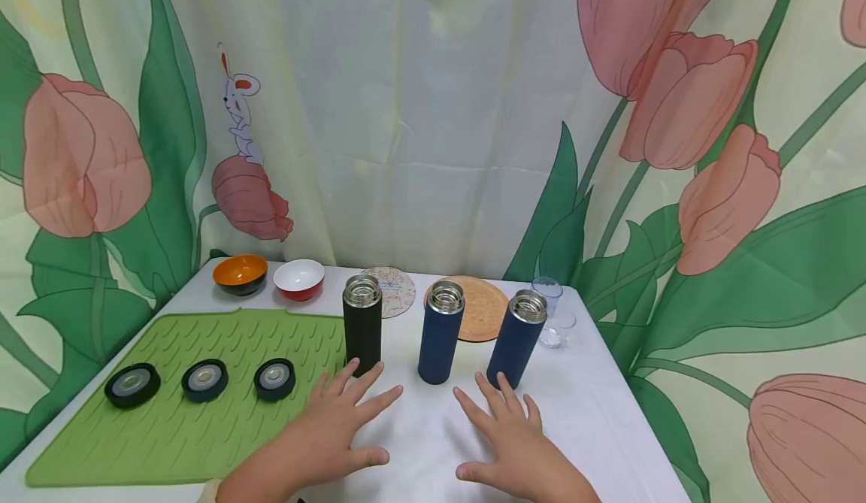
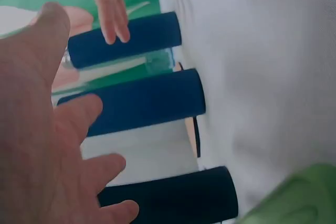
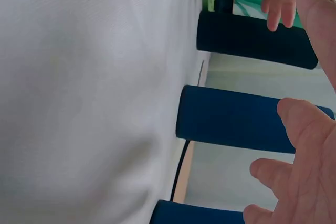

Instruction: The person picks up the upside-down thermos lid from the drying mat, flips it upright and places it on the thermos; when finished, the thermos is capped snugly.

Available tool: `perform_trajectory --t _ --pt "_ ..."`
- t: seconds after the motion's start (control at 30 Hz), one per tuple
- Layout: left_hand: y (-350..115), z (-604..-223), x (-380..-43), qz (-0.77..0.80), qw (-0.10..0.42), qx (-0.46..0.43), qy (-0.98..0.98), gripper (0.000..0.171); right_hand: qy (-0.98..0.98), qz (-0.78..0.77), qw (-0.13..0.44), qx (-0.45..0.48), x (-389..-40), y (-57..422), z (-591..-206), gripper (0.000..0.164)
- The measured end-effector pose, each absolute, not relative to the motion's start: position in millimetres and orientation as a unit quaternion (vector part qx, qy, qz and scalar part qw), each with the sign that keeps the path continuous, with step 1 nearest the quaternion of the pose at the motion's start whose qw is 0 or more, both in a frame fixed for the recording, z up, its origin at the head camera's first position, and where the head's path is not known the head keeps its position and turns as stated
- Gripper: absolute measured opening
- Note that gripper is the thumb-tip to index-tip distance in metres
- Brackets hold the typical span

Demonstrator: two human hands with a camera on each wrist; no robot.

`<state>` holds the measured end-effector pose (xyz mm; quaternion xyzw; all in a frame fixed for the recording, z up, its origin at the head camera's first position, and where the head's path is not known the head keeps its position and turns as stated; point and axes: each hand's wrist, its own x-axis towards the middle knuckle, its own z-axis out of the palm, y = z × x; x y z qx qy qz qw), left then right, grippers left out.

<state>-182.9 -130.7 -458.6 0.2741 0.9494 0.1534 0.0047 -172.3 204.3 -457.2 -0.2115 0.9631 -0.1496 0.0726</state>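
Three uncapped flasks with steel rims stand in a row: a black flask (image 1: 362,324), a dark blue flask (image 1: 438,345) in the middle and another blue flask (image 1: 517,346) on the right. My left hand (image 1: 331,429), fingers spread and straight, hovers in front of the black flask and holds nothing. Likewise spread, my right hand (image 1: 506,437) is nearest the right blue flask, its fingertips overlapping the base in the head view. On the green mat (image 1: 196,446) lie three round lids: a black lid (image 1: 132,385), a dark blue lid (image 1: 205,380) and another dark lid (image 1: 274,379).
An orange bowl (image 1: 240,271) and a red bowl with white inside (image 1: 300,279) sit at the back left. Behind the flasks lie a patterned round mat (image 1: 398,292) and a round wooden board (image 1: 485,309). Two clear glasses (image 1: 549,292) are at the back right.
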Motion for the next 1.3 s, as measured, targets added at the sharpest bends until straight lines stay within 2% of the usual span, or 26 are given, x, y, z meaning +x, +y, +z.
perform_trajectory --t 0.1,0.27,0.33,0.43,0.57,0.7,0.77,0.93,1.1,1.3 --pt "-141.0 -455.2 -182.5 0.148 -0.023 0.24 0.959 0.079 0.961 -0.16 0.06 -0.218 -171.4 203.8 -455.4 0.1" --pt "-181.8 -444.5 -181.4 0.164 -0.128 0.162 0.964 0.071 0.958 -0.177 0.053 -0.219 -170.8 202.4 -453.5 0.101" --pt "-206.2 -438.0 -181.9 0.178 -0.151 0.118 0.965 0.068 0.957 -0.182 0.056 -0.217 -170.3 202.0 -453.1 0.101" --pt "-246.7 -433.8 -186.9 0.168 -0.185 0.054 0.967 0.071 0.958 -0.183 0.057 -0.212 -169.4 202.0 -452.0 0.101" --pt "-303.6 -436.2 -193.6 0.146 -0.201 -0.034 0.968 0.082 0.96 -0.183 0.053 -0.208 -167.7 202.8 -450.0 0.1" --pt "-350.6 -435.1 -192.7 0.179 -0.134 -0.152 0.963 0.103 0.958 -0.185 0.044 -0.214 -166.0 202.8 -449.1 0.099" --pt "-366.5 -435.5 -191.3 0.19 -0.084 -0.21 0.955 0.115 0.958 -0.184 0.039 -0.219 -165.8 202.2 -449.1 0.098" --pt "-389.1 -445.7 -188.4 0.192 0.016 -0.281 0.94 0.13 0.959 -0.177 0.057 -0.213 -166.4 199.6 -448.6 0.095" --pt "-397.2 -458.2 -190.5 0.181 0.068 -0.286 0.939 0.124 0.961 -0.169 0.093 -0.198 -165.7 197.6 -447.2 0.094" --pt "-402.4 -463.8 -190.9 0.18 0.06 -0.269 0.944 0.111 0.96 -0.168 0.106 -0.198 -163.8 196.5 -447.6 0.092"
